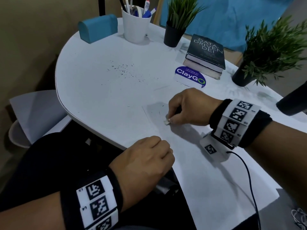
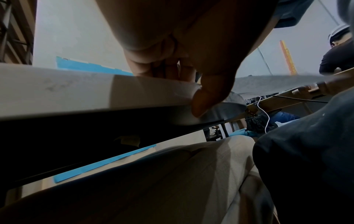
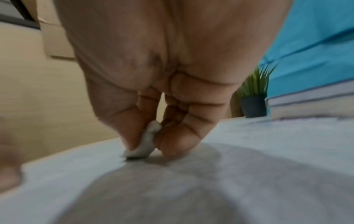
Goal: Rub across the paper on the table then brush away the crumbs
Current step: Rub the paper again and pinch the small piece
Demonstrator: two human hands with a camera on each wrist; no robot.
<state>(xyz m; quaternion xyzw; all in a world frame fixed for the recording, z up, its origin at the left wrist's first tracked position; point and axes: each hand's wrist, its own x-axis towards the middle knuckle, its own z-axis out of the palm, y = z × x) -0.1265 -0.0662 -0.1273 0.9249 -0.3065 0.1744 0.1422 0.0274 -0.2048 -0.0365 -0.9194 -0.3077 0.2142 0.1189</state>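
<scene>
A white sheet of paper (image 1: 199,171) lies on the round white table (image 1: 99,97) and hangs over its near edge. My right hand (image 1: 168,119) pinches a small white eraser (image 1: 166,122) between thumb and fingers, its tip on the paper's far left corner. The right wrist view shows the eraser (image 3: 147,136) held by my right hand (image 3: 152,147) against the paper (image 3: 191,189). My left hand (image 1: 166,151) is curled at the table edge on the paper. In the left wrist view my left hand (image 2: 191,84) has its thumb under the overhanging paper (image 2: 229,104). Dark crumbs (image 1: 123,70) lie scattered further left.
Along the back stand a blue box (image 1: 98,28), a white pen cup (image 1: 136,25), two potted plants (image 1: 174,30) (image 1: 245,70) and stacked books (image 1: 206,53) beside a ClayGo sticker (image 1: 190,76). A black cable (image 1: 249,176) crosses the paper. A chair (image 1: 33,113) stands left.
</scene>
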